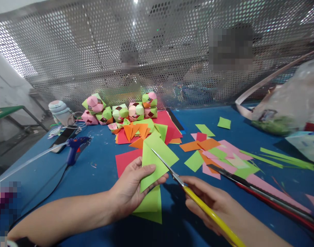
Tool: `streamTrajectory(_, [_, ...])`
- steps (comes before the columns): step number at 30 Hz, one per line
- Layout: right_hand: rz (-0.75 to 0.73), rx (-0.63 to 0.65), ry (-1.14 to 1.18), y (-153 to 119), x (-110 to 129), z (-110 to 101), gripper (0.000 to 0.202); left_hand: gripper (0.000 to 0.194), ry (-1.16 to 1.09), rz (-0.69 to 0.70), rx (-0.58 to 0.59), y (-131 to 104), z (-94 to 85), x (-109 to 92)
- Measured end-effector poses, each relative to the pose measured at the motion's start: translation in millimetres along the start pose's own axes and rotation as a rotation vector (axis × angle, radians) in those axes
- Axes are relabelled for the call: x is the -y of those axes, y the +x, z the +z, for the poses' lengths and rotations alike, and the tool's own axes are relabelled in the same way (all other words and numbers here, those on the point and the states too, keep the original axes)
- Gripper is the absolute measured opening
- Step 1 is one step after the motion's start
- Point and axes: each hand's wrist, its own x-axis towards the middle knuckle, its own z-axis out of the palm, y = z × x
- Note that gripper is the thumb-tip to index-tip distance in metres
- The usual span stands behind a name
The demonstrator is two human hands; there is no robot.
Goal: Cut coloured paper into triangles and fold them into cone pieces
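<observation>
One green sheet (pixel 167 154), above desk (pixel 95 178) | left hand (pixel 131 187) pinches its lower left side; right hand (pixel 210 195) holds scissors (pixel 198 199), blades over sheet | probably light, bendy, easily creased; best gripped flat near edge

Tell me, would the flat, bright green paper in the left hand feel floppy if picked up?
The bright green paper looks fairly stiff, spreading nearly flat beyond the left hand. It's probably light, since it looks thin.

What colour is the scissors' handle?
The scissors' handle is yellow, seen best in the head view.
</observation>
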Motion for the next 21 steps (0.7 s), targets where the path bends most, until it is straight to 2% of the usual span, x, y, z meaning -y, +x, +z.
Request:
streamTrajectory(7, [-0.067,-0.062,-0.007,-0.7,-5.3,-0.6,0.037,0.017,0.004,-0.088,0.004,-3.8,4.7,-1.5])
streamTrajectory(14, [-0.063,-0.052,-0.017,1.5,-7.0,-0.6,0.044,0.017,0.018,-0.119,0.034,-6.1,3.4,-0.8])
streamTrajectory(21, [-0.013,-0.035,0.096,1.5,-2.4,3.1,0.040,0.016,0.026,-0.128,0.062,-6.7,3.8,1.3])
